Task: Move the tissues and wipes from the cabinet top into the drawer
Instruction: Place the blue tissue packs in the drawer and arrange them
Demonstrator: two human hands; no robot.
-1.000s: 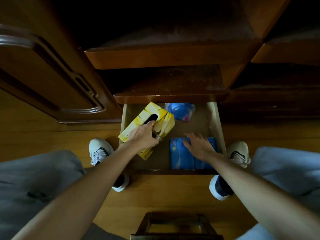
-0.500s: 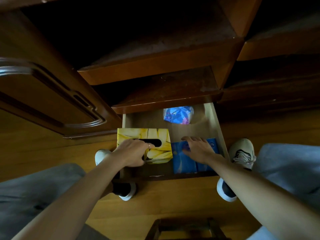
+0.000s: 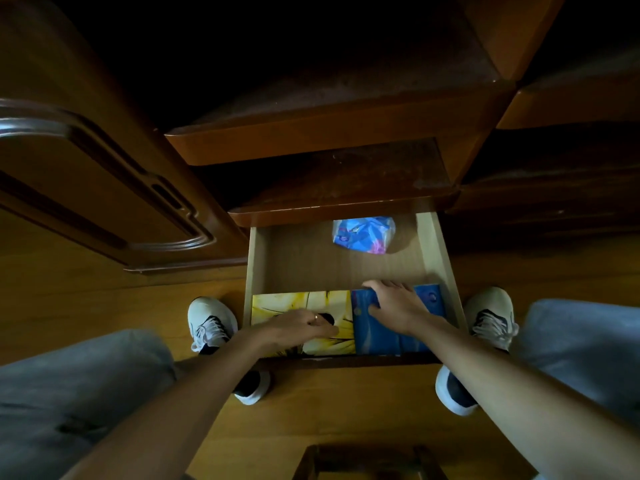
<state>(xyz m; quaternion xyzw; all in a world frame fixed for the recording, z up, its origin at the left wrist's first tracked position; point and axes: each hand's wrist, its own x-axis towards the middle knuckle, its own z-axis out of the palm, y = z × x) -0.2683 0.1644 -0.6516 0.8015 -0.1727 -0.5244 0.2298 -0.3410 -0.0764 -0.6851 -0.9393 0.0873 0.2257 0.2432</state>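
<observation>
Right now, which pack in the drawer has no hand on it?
The small blue pack at the drawer's back; the yellow box and the blue box each have one.

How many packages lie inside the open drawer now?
3: yellow tissue box front left, blue pack front right beside it, small blue packet at the back. More may hide under the cabinet edge.
</observation>
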